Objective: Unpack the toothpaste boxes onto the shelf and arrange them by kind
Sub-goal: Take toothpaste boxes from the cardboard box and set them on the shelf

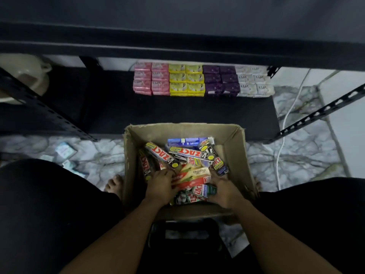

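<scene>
An open cardboard box stands on the floor between my knees, filled with several jumbled toothpaste boxes. Silver Zact boxes lie on top, with a blue box at the far side. A red, white and green toothpaste box lies across the near middle. My left hand grips its left end. My right hand is inside the box at its right end, fingers curled against that box and a green box below it. The black lower shelf lies just beyond the carton.
Rows of pink, yellow, purple and white soap bars are stacked at the back of the shelf. Black perforated shelf posts flank it. A white cable runs along the marble-patterned floor at right. Small packets lie at left.
</scene>
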